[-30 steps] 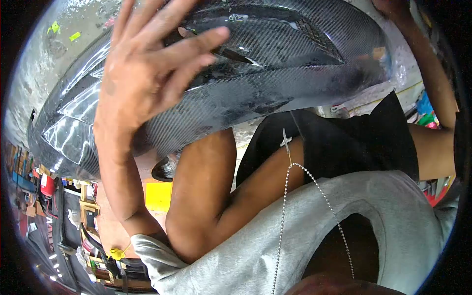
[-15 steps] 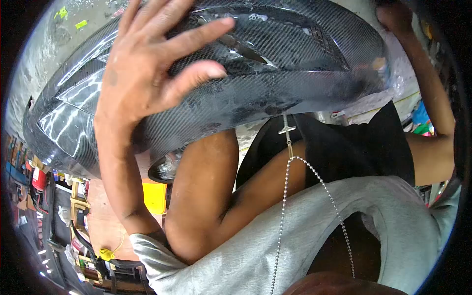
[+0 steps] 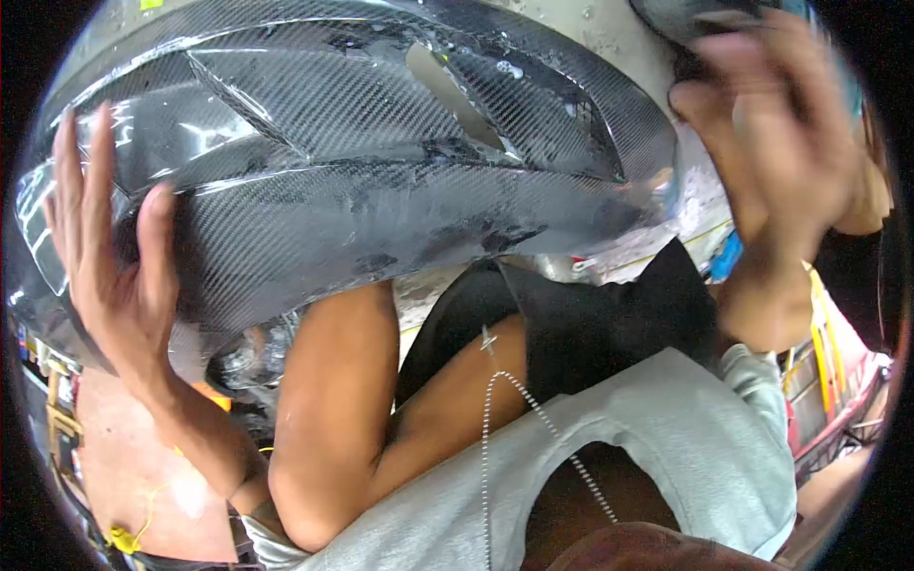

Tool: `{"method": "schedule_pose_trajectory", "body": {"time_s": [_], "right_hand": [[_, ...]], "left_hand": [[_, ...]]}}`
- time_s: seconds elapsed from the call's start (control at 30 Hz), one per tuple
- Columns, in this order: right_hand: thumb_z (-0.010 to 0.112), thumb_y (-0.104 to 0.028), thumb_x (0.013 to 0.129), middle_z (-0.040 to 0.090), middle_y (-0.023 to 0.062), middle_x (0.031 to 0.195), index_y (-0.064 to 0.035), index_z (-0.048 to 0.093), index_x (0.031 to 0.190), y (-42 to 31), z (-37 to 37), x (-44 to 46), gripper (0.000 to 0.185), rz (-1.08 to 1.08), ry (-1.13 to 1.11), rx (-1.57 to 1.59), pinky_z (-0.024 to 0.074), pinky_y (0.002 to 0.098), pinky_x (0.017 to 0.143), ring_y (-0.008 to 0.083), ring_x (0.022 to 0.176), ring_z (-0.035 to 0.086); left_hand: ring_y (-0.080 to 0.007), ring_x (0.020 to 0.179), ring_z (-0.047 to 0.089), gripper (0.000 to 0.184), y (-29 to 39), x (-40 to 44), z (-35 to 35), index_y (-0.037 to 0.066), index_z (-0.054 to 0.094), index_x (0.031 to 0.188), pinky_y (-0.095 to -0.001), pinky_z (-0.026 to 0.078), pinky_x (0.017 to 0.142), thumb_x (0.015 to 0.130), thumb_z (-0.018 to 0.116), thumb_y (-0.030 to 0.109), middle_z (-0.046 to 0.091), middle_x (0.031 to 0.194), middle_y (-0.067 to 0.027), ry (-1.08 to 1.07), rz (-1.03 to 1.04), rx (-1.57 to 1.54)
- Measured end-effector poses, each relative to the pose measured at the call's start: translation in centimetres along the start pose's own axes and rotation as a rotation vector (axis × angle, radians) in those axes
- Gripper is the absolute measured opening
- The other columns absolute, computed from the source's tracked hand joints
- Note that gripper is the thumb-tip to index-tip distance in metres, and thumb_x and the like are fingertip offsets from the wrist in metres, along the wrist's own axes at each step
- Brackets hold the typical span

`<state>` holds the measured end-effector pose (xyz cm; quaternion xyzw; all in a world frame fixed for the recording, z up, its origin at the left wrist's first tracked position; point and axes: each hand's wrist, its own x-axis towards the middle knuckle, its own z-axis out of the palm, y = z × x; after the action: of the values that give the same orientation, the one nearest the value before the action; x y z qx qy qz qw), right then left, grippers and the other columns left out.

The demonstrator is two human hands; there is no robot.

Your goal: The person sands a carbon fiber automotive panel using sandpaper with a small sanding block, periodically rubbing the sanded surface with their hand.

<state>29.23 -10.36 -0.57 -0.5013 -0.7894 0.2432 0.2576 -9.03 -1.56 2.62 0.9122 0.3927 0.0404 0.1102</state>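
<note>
A glossy black carbon-fibre panel [image 3: 381, 200] with slots and wet-looking patches spans the upper view, above my bent knee. My left hand [image 3: 114, 238] lies against its left end, fingers and thumb spread, holding nothing that shows. To the right of the panel, my right hand [image 3: 785, 133] is raised and smeared by motion; its fingers and anything in them cannot be made out. White foam spots [image 3: 509, 69] dot the panel near its upper slot.
A bare limb [image 3: 709, 109], partly behind my right hand, is beside a dark object [image 3: 681, 19] I cannot identify. Blue material [image 3: 725, 259] and yellow bars [image 3: 826, 343] are at the right. A yellow item [image 3: 124, 540] with a cord is at the lower left.
My left hand has moved left and down, from in front of the panel to its left end. My right hand has come down and closer, now blurred. The view has shifted right.
</note>
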Motion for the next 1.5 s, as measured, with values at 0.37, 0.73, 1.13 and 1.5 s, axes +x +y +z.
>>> {"method": "schedule_pose_trajectory", "body": {"time_s": [0.37,0.73,1.13,1.5], "right_hand": [[0.085,-0.006,0.074,0.073,0.0143,0.092,-0.0011,0.071,0.085,-1.6,4.8,-4.3,0.019,0.220,0.121,0.007,0.0552,0.0370,0.080,0.0305,0.088,0.069],[0.085,-0.002,0.073,0.067,0.0115,0.079,-0.0027,0.068,0.082,-0.9,7.1,-2.9,0.018,0.045,0.260,0.004,0.0492,0.0360,0.066,0.0294,0.072,0.063],[0.085,0.000,0.072,0.066,0.0157,0.080,0.0006,0.068,0.080,-1.9,6.3,-3.2,0.019,0.128,0.210,0.034,0.0508,0.0375,0.067,0.0290,0.074,0.063],[0.075,-0.005,0.092,0.061,-0.0026,0.076,-0.0006,0.067,0.081,-3.7,1.3,-1.0,0.014,0.452,0.551,0.349,0.0416,0.0247,0.060,0.0065,0.068,0.052]], "left_hand": [[-0.0402,0.136,0.047,0.057,-3.4,-10.7,1.5,0.001,0.055,0.145,-0.0474,0.032,0.116,0.108,0.046,0.044,0.053,0.150,-0.0222,0.158,-0.405,0.309],[-0.0317,0.136,0.054,0.054,-3.4,-10.7,2.8,-0.006,0.056,0.141,-0.0360,0.037,0.117,0.108,0.051,0.036,0.057,0.148,-0.0209,0.269,-0.477,0.068],[-0.0323,0.136,0.054,0.052,-2.4,-11.1,2.8,0.008,0.056,0.148,-0.0366,0.038,0.116,0.109,0.045,0.042,0.057,0.148,-0.0173,0.257,-0.547,0.107],[-0.0478,0.152,0.023,0.055,-3.9,-10.5,2.9,0.037,0.047,0.154,-0.0778,0.014,0.113,0.104,0.039,0.059,0.035,0.166,-0.0119,0.231,-0.454,0.364]]}}
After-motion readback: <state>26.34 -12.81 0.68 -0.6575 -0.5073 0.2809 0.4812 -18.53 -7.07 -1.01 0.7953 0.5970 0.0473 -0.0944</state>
